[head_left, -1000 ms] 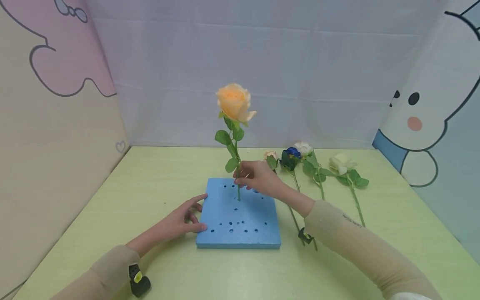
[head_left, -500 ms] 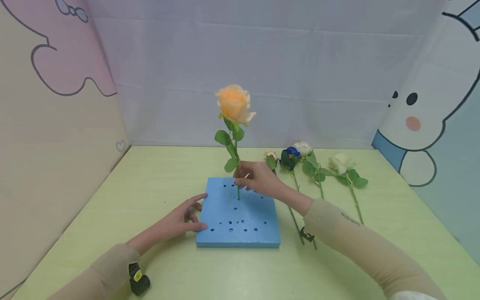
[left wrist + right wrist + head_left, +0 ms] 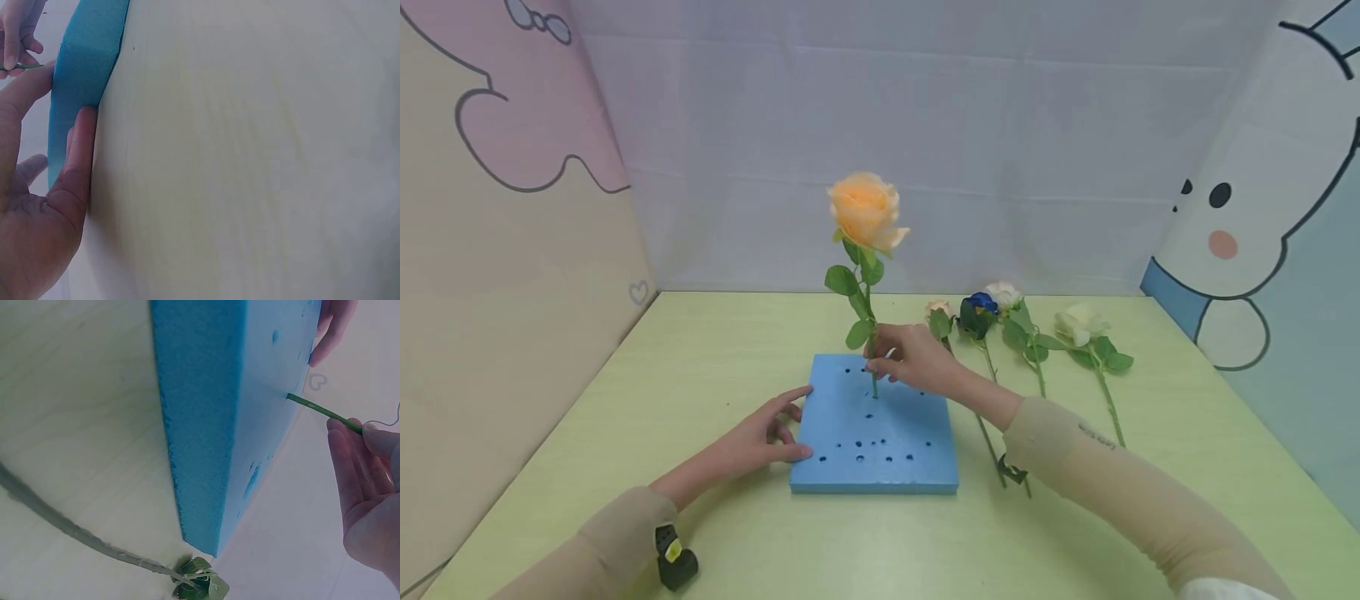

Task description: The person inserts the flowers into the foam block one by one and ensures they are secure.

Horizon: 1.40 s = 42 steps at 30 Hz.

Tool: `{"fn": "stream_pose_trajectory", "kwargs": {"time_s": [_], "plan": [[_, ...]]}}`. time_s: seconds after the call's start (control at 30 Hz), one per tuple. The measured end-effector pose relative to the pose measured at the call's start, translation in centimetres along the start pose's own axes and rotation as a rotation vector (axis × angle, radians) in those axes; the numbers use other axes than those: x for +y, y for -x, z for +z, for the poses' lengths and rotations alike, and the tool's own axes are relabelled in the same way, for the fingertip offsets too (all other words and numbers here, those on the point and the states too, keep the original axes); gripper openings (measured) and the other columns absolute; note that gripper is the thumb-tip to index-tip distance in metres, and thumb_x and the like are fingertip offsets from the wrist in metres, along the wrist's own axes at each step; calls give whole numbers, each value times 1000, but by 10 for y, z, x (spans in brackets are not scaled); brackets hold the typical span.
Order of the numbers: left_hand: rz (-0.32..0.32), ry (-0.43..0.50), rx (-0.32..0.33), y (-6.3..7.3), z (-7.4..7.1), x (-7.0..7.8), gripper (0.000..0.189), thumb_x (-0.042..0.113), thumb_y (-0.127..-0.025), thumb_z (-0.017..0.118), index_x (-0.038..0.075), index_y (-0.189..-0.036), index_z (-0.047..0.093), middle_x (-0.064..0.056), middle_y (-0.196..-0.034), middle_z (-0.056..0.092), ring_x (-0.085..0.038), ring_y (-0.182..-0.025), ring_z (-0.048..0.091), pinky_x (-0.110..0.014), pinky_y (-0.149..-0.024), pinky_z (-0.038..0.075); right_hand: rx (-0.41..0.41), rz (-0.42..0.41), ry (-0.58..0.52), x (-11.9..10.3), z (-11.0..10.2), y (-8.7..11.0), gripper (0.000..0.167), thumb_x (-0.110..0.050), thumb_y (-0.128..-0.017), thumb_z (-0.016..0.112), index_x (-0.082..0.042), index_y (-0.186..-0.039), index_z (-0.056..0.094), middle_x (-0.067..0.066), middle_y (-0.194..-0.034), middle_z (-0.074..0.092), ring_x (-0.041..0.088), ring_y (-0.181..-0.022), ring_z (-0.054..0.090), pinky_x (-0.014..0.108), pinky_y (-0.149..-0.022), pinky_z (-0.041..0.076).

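A peach-orange rose [image 3: 865, 210] stands nearly upright over the blue foam board [image 3: 887, 475], which is pitted with several holes. My right hand [image 3: 913, 357] pinches its green stem [image 3: 325, 412] between thumb and fingers, low down below the leaves. In the right wrist view the stem's lower end meets the board's top face. My left hand [image 3: 756, 437] lies against the board's left edge, fingers spread and lightly bent, thumb at the near corner. Seen from the left wrist, the left hand's fingers [image 3: 81, 144] touch the board's side wall [image 3: 84, 75].
Right of the board lie several more artificial roses: a pale peach one [image 3: 938, 310], a dark blue one [image 3: 977, 317], a pinkish-white one [image 3: 1003, 295] and a cream one [image 3: 1081, 325]. Their stems run toward the near side, partly under my right forearm. A white cloth [image 3: 925, 150] hangs behind the table.
Almost nothing moves. The whole scene shifts slightly in the head view, and the rose's bloom sits a touch lower; both hands keep their places.
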<state>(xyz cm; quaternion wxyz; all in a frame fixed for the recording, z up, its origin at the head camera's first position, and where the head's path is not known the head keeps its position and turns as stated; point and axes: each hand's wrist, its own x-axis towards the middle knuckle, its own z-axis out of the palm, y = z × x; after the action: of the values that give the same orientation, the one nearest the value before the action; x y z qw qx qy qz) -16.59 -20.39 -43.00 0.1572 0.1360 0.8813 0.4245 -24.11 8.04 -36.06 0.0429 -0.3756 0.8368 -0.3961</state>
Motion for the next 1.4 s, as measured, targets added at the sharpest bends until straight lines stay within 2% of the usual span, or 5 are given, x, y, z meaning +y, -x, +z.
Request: {"fn": "stream_pose_trajectory", "kwargs": {"time_s": [0.53, 0.7, 0.87, 1.2, 1.4], "plan": [[-17, 13, -10, -3, -2, -1, 91, 33, -83, 79, 22, -156, 26, -14, -130, 52, -16, -91, 60, -27, -75, 50, 13, -27, 40, 3, 3, -1, 10, -12, -94, 67, -6, -101, 65, 11, -94, 75, 26, -74, 74, 23, -60, 56], [-17, 27, -16, -4, 0, -2, 92, 33, -82, 80, 23, -156, 26, -14, -130, 52, -15, -90, 60, -27, -74, 50, 23, 10, 11, 4, 4, 1, 11, -12, -93, 68, -7, -102, 65, 13, -95, 75, 28, -75, 74, 30, -61, 58], [-20, 26, -17, -3, 0, -4, 92, 33, -82, 80, 24, -156, 26, -14, -131, 52, -15, -91, 60, -26, -75, 50, 24, 36, -2, 3, 5, 4, 13, -9, -91, 69, -9, -103, 66, 13, -97, 75, 28, -78, 74, 30, -62, 58], [1, 11, -18, -4, -2, 0, 91, 33, -83, 80, 22, -156, 26, -14, -130, 53, -15, -90, 60, -26, -76, 50, -14, 29, 1, 6, 1, 8, 25, -6, -93, 66, -10, -118, 64, 13, -110, 74, 23, -93, 74, 23, -67, 57], [10, 4, -14, -5, -4, 1, 91, 32, -83, 79, 21, -156, 26, -13, -129, 53, -15, -90, 61, -24, -76, 50, 3, 50, 53, 4, -5, 13, 38, -9, -92, 68, -12, -129, 60, 7, -116, 73, 19, -103, 71, 25, -80, 58]]}}
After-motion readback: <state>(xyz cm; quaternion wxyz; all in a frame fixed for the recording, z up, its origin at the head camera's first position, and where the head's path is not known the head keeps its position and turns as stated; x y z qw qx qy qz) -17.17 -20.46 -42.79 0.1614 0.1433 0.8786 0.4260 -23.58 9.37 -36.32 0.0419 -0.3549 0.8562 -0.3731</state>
